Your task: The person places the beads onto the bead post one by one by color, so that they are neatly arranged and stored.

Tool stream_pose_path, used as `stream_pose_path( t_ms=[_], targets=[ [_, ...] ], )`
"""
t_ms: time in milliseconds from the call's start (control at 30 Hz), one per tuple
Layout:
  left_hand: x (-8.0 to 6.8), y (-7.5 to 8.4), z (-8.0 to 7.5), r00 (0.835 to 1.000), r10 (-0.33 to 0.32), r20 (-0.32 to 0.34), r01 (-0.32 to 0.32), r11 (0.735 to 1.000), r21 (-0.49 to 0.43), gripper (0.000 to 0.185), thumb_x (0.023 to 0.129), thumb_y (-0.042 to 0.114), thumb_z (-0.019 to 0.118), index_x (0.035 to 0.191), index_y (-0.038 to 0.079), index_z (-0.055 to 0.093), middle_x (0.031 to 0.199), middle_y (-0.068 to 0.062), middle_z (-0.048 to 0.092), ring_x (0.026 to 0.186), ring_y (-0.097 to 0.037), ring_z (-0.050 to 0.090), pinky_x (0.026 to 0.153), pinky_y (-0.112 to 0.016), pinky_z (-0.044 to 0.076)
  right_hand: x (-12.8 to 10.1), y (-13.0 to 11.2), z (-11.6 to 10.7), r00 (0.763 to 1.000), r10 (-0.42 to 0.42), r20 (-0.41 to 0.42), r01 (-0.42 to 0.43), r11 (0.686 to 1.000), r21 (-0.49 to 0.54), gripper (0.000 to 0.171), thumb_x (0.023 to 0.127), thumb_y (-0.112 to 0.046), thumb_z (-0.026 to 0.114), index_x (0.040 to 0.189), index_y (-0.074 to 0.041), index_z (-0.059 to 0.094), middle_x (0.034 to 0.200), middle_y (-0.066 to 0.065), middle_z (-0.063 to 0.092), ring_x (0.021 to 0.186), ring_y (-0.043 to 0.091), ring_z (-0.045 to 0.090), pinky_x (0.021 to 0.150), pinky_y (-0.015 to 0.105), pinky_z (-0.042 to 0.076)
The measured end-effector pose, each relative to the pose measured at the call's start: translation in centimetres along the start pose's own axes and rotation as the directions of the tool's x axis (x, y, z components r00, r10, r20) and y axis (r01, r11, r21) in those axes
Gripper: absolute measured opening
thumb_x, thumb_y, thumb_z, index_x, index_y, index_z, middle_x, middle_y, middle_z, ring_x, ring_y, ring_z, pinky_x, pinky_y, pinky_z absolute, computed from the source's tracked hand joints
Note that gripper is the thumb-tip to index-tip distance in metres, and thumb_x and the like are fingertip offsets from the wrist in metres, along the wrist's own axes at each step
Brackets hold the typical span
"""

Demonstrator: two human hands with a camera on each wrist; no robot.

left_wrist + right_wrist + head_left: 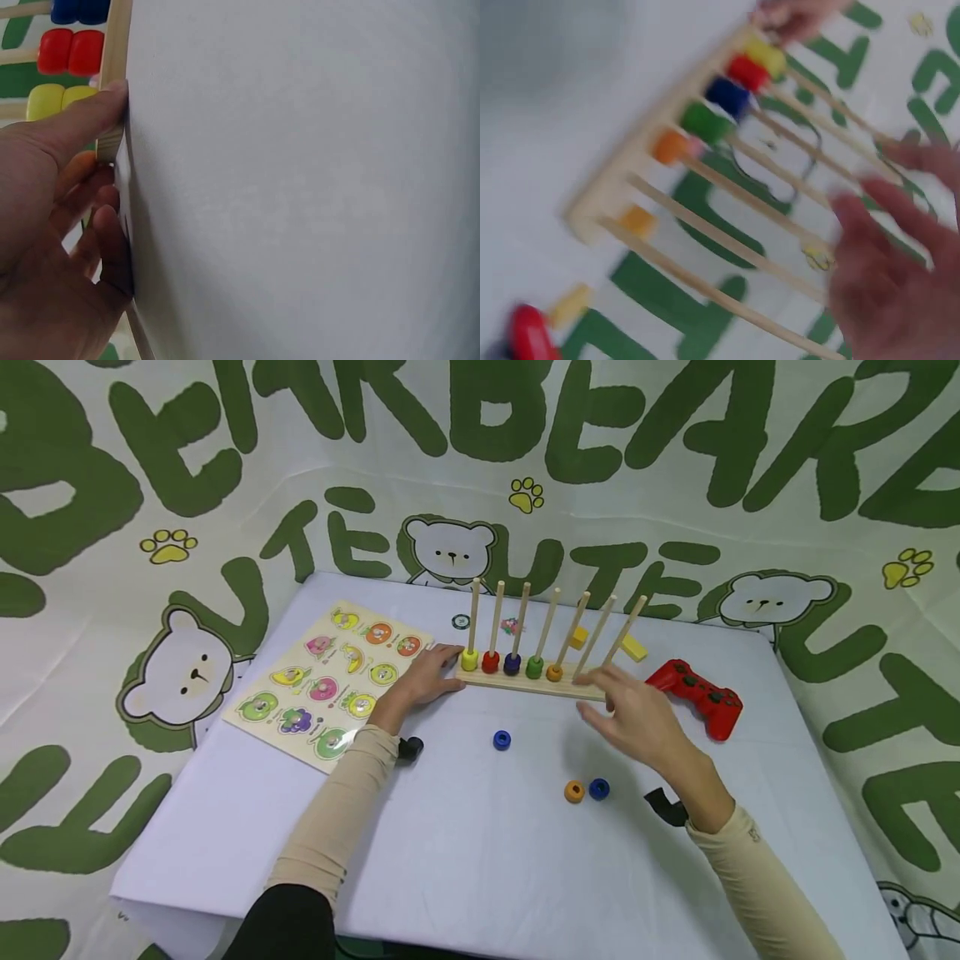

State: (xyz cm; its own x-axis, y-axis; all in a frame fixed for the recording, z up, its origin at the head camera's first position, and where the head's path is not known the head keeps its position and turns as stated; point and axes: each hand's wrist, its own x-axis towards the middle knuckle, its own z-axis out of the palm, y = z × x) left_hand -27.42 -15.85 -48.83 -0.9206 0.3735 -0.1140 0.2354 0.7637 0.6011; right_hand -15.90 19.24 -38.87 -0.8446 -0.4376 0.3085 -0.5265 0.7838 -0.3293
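Observation:
A wooden peg rack stands at the table's middle with seven slanted pegs. Yellow, red, blue, green and orange rings sit on its five left pegs. My left hand holds the base's left end; in the left wrist view the thumb presses the wood and the fingers curl beside it. My right hand hovers with spread fingers in front of the rack's right end, holding nothing; it is blurred in the right wrist view. Loose rings lie nearer me: blue, orange, blue.
A fruit puzzle board lies left of the rack. A red game controller rests at the right, and yellow blocks lie behind the rack. White cloth covers the table; a bear-print sheet hangs behind it.

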Motion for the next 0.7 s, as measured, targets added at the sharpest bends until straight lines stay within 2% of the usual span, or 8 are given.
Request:
stream_pose_path(
  t_ms=[33, 100, 167, 200, 300, 467, 533, 700],
  targets=[
    [0.0, 0.0, 0.0, 1.000, 0.001, 0.000, -0.001, 1.000, 0.002, 0.075, 0.101, 0.025, 0.075, 0.164, 0.006, 0.040, 0.164, -0.020, 0.045, 0.149, -0.039, 0.045, 0.126, -0.053, 0.037, -0.9, 0.1, 0.6, 0.994, -0.021, 0.108, 0.022, 1.000, -0.005, 0.030, 0.095, -0.019, 0.080, 0.124, -0.009, 0.076, 0.120, 0.010, 0.073, 0.089, 0.024, 0.068, 0.069, 0.039, 0.062],
    [0.0, 0.0, 0.0, 1.000, 0.003, 0.001, -0.003, 1.000, 0.007, 0.075, 0.101, 0.025, 0.075, 0.164, 0.005, 0.040, 0.163, -0.021, 0.045, 0.148, -0.039, 0.046, 0.126, -0.053, 0.037, -2.5, 0.5, 1.7, 0.958, -0.061, 0.282, 0.062, 0.998, 0.003, 0.033, 0.092, -0.025, 0.084, 0.122, -0.011, 0.077, 0.120, 0.007, 0.073, 0.103, 0.026, 0.068, 0.083, 0.046, 0.064],
    [0.0, 0.1, 0.0, 1.000, 0.003, 0.003, -0.003, 1.000, 0.007, 0.075, 0.101, 0.025, 0.075, 0.164, 0.005, 0.040, 0.163, -0.021, 0.045, 0.148, -0.039, 0.046, 0.126, -0.053, 0.038, -3.9, 0.7, 2.8, 0.925, -0.089, 0.370, 0.088, 0.996, 0.020, 0.033, 0.090, -0.029, 0.087, 0.117, -0.012, 0.079, 0.117, 0.004, 0.074, 0.110, 0.026, 0.065, 0.093, 0.049, 0.061],
    [0.0, 0.1, 0.0, 1.000, 0.000, 0.005, 0.000, 1.000, 0.004, 0.075, 0.101, 0.024, 0.075, 0.164, 0.005, 0.040, 0.163, -0.020, 0.045, 0.148, -0.039, 0.046, 0.125, -0.053, 0.038, -4.4, 0.9, 3.3, 0.914, -0.097, 0.394, 0.093, 0.995, 0.028, 0.032, 0.088, -0.030, 0.088, 0.115, -0.013, 0.080, 0.114, 0.001, 0.074, 0.108, 0.023, 0.064, 0.094, 0.049, 0.060],
    [0.0, 0.2, 0.0, 1.000, -0.004, 0.010, 0.004, 1.000, 0.001, 0.075, 0.102, 0.025, 0.075, 0.164, 0.005, 0.039, 0.163, -0.020, 0.045, 0.147, -0.039, 0.047, 0.125, -0.053, 0.039, -5.5, 1.0, 4.3, 0.905, -0.109, 0.411, 0.107, 0.994, 0.028, 0.028, 0.084, -0.032, 0.091, 0.106, -0.018, 0.080, 0.104, -0.007, 0.073, 0.100, 0.016, 0.062, 0.094, 0.048, 0.056],
    [0.0, 0.3, 0.0, 1.000, -0.015, 0.015, 0.015, 1.000, -0.002, 0.074, 0.102, 0.026, 0.074, 0.165, 0.007, 0.039, 0.165, -0.019, 0.044, 0.149, -0.038, 0.045, 0.126, -0.052, 0.037, -6.2, 1.1, 5.3, 0.916, -0.156, 0.369, 0.158, 0.987, 0.023, 0.017, 0.084, -0.025, 0.091, 0.096, -0.022, 0.079, 0.093, -0.013, 0.073, 0.095, 0.014, 0.063, 0.100, 0.052, 0.053],
    [0.1, 0.3, 0.0, 1.000, -0.012, 0.016, 0.012, 1.000, -0.003, 0.074, 0.102, 0.026, 0.074, 0.165, 0.007, 0.039, 0.165, -0.019, 0.043, 0.150, -0.038, 0.044, 0.127, -0.052, 0.036, -6.1, 1.0, 5.4, 0.923, -0.162, 0.350, 0.167, 0.986, 0.017, 0.016, 0.084, -0.023, 0.090, 0.097, -0.021, 0.080, 0.093, -0.012, 0.074, 0.095, 0.014, 0.064, 0.102, 0.052, 0.053],
    [0.0, 0.4, 0.0, 1.000, -0.011, 0.012, 0.011, 1.000, -0.007, 0.074, 0.102, 0.024, 0.074, 0.165, 0.006, 0.039, 0.166, -0.019, 0.043, 0.150, -0.039, 0.043, 0.127, -0.053, 0.035, -4.8, 0.5, 4.5, 0.941, -0.132, 0.311, 0.127, 0.991, 0.037, 0.024, 0.088, -0.017, 0.088, 0.110, -0.012, 0.082, 0.105, -0.003, 0.075, 0.098, 0.018, 0.068, 0.094, 0.047, 0.060]
  ],
)
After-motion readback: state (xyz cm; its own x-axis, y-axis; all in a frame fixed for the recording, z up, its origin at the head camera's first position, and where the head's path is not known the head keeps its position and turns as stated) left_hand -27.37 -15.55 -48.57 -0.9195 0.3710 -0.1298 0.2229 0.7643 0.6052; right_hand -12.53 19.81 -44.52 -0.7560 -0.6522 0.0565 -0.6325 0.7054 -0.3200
